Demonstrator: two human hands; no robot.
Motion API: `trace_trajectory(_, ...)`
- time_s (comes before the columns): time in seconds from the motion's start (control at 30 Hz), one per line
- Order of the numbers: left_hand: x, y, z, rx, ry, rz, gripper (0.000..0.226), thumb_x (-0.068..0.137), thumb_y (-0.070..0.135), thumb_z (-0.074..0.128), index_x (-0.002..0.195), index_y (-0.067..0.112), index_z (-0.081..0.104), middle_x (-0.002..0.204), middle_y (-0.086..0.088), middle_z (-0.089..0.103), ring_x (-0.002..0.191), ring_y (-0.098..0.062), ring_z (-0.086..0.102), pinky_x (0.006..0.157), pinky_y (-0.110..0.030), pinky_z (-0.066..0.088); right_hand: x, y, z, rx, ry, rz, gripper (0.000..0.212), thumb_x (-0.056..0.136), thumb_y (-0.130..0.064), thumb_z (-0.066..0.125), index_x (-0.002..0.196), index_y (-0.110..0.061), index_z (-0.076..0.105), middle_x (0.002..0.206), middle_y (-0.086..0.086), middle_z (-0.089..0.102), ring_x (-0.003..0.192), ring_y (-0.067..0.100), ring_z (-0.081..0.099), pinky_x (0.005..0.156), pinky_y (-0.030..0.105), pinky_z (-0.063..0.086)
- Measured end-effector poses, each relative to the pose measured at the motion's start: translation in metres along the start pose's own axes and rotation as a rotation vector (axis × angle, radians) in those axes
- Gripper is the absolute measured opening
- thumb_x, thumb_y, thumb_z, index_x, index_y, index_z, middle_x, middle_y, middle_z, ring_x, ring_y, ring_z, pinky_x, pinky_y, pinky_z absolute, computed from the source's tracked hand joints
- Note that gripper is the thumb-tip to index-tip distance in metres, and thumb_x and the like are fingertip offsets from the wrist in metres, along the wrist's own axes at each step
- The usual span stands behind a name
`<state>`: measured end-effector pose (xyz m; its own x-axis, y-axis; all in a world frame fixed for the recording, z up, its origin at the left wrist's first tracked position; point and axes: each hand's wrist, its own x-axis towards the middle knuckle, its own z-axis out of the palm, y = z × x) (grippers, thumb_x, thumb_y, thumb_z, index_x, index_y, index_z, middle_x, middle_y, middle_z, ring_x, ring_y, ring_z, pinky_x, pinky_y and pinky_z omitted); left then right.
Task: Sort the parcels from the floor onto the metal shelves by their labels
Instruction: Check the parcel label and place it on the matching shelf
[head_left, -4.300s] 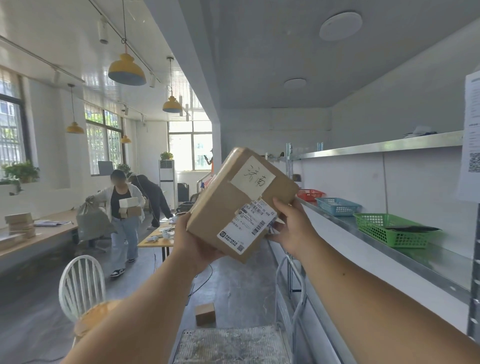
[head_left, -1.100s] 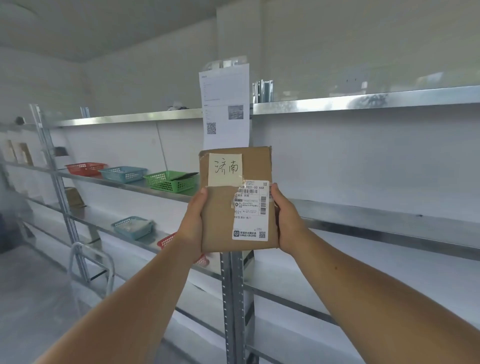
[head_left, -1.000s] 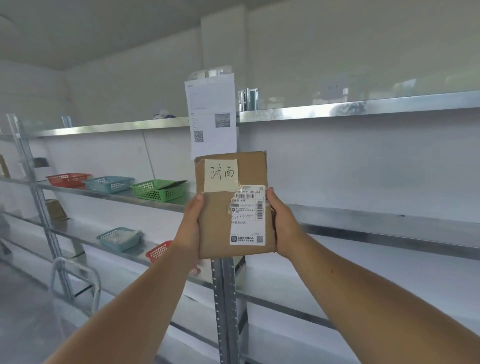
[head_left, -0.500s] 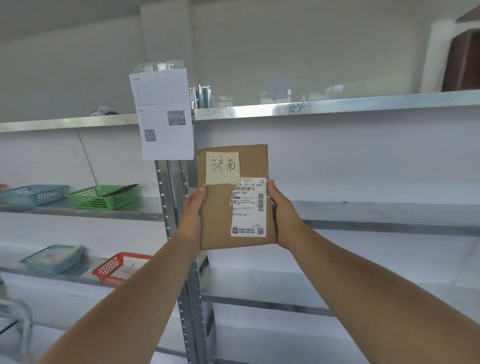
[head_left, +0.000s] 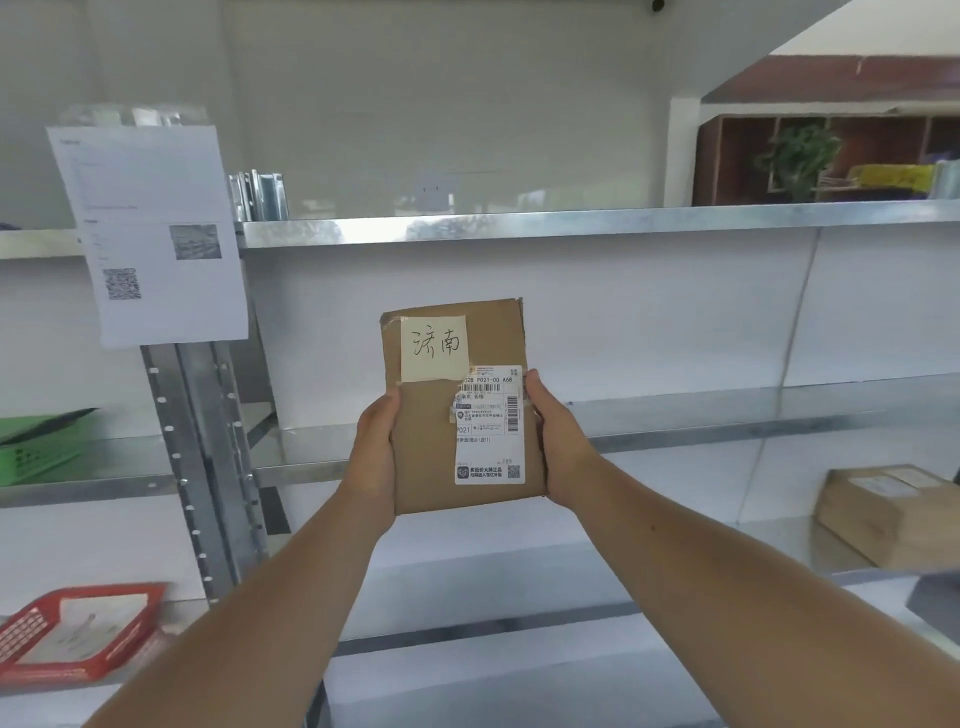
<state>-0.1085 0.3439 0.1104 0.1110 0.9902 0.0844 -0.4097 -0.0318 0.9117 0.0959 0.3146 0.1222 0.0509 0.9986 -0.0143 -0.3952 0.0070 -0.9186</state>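
I hold a flat brown cardboard parcel (head_left: 426, 447) upright in front of me, at the height of the middle metal shelf (head_left: 675, 415). It carries a pale handwritten note at its top and a white printed shipping label on its right half. My left hand (head_left: 375, 447) grips its left edge and my right hand (head_left: 558, 441) grips its right edge. The parcel is in the air, in front of the shelf and not resting on it.
A grey shelf upright (head_left: 202, 457) stands to the left with a printed sheet (head_left: 150, 234) hanging on it. Another cardboard parcel (head_left: 893, 512) lies on the lower shelf at right. A red basket (head_left: 78, 631) sits lower left, a green basket (head_left: 36, 449) at the left edge.
My view has swung right along the shelves: the upright and printed sheet slid left, the coloured baskets went mostly out of sight, a parcel on the lower shelf appeared. Both hands keep the same grip.
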Motion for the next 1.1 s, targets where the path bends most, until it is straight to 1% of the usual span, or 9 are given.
trace_trajectory(0.07, 0.005, -0.009, 0.016, -0.003, -0.041, -0.013, 0.057, 0.101, 0.066, 0.054, 0.145, 0.031, 0.062, 0.143, -0.008, 0.072, 0.130, -0.035, 0.069, 0.111, -0.067, 0.051, -0.004, -0.007, -0.016, -0.011, 0.042, -0.005, 0.067, 0.096, -0.076, 0.057, 0.136, -0.026, 0.077, 0.132, 0.007, 0.080, 0.122, 0.036, 0.077, 0.111, 0.061, 0.056)
trace_trajectory(0.2, 0.012, -0.024, 0.054, 0.010, -0.148, -0.015, 0.048, 0.104, 0.063, 0.050, 0.128, 0.031, 0.077, 0.135, -0.010, 0.076, 0.129, -0.037, 0.070, 0.111, -0.069, 0.050, -0.013, -0.021, -0.051, -0.032, 0.108, -0.023, 0.070, 0.095, -0.078, 0.057, 0.138, -0.026, 0.076, 0.137, 0.007, 0.078, 0.127, 0.037, 0.073, 0.114, 0.060, 0.054)
trace_trajectory(0.37, 0.014, -0.047, 0.111, 0.032, -0.199, -0.050, 0.054, 0.101, 0.069, 0.050, 0.136, 0.033, 0.070, 0.136, -0.007, 0.076, 0.128, -0.035, 0.071, 0.110, -0.071, 0.050, -0.024, -0.044, -0.107, -0.038, 0.165, -0.043, 0.072, 0.096, -0.078, 0.055, 0.139, -0.024, 0.075, 0.138, 0.008, 0.077, 0.129, 0.037, 0.072, 0.115, 0.060, 0.053)
trace_trajectory(0.5, 0.014, -0.066, 0.158, 0.024, -0.202, -0.078, 0.059, 0.099, 0.072, 0.051, 0.143, 0.035, 0.064, 0.139, -0.004, 0.074, 0.128, -0.032, 0.071, 0.111, -0.068, 0.050, -0.034, -0.069, -0.152, -0.075, 0.209, -0.050, 0.069, 0.094, -0.080, 0.056, 0.134, -0.029, 0.078, 0.135, 0.003, 0.079, 0.127, 0.034, 0.074, 0.113, 0.059, 0.056)
trace_trajectory(0.67, 0.009, -0.090, 0.224, 0.021, -0.226, -0.088, 0.058, 0.098, 0.073, 0.050, 0.142, 0.038, 0.064, 0.138, -0.003, 0.075, 0.127, -0.033, 0.071, 0.108, -0.071, 0.051, -0.048, -0.101, -0.212, -0.106, 0.251, -0.057, 0.067, 0.093, -0.081, 0.057, 0.131, -0.031, 0.080, 0.132, 0.001, 0.081, 0.124, 0.032, 0.075, 0.110, 0.057, 0.058)
trace_trajectory(0.77, 0.005, -0.106, 0.261, 0.021, -0.223, -0.085, 0.058, 0.099, 0.072, 0.051, 0.144, 0.036, 0.063, 0.138, -0.004, 0.075, 0.127, -0.033, 0.071, 0.108, -0.070, 0.051, -0.057, -0.114, -0.249, -0.120, 0.268, -0.060, 0.068, 0.093, -0.082, 0.055, 0.133, -0.031, 0.078, 0.135, 0.000, 0.079, 0.127, 0.031, 0.074, 0.115, 0.056, 0.054)
trace_trajectory(0.87, 0.000, -0.128, 0.300, 0.025, -0.237, -0.092, 0.058, 0.100, 0.071, 0.050, 0.144, 0.036, 0.062, 0.139, -0.004, 0.074, 0.128, -0.033, 0.071, 0.109, -0.070, 0.051, -0.067, -0.126, -0.292, -0.127, 0.289, -0.047, 0.071, 0.092, -0.084, 0.056, 0.132, -0.031, 0.079, 0.133, 0.002, 0.080, 0.127, 0.032, 0.074, 0.116, 0.056, 0.053)
trace_trajectory(0.97, -0.006, -0.151, 0.337, 0.021, -0.263, -0.099, 0.059, 0.101, 0.070, 0.051, 0.146, 0.032, 0.061, 0.140, -0.005, 0.074, 0.129, -0.033, 0.070, 0.111, -0.069, 0.050, -0.078, -0.136, -0.333, -0.107, 0.299, -0.041, 0.071, 0.090, -0.084, 0.058, 0.128, -0.029, 0.081, 0.130, 0.004, 0.081, 0.124, 0.033, 0.075, 0.113, 0.059, 0.055)
trace_trajectory(1.1, -0.009, -0.170, 0.382, 0.036, -0.304, -0.081, 0.058, 0.102, 0.068, 0.050, 0.144, 0.030, 0.064, 0.140, -0.007, 0.074, 0.129, -0.034, 0.070, 0.110, -0.070, 0.050, -0.086, -0.153, -0.379, -0.085, 0.302, -0.059, 0.071, 0.090, -0.083, 0.058, 0.130, -0.030, 0.080, 0.130, 0.004, 0.081, 0.121, 0.034, 0.077, 0.109, 0.061, 0.058)
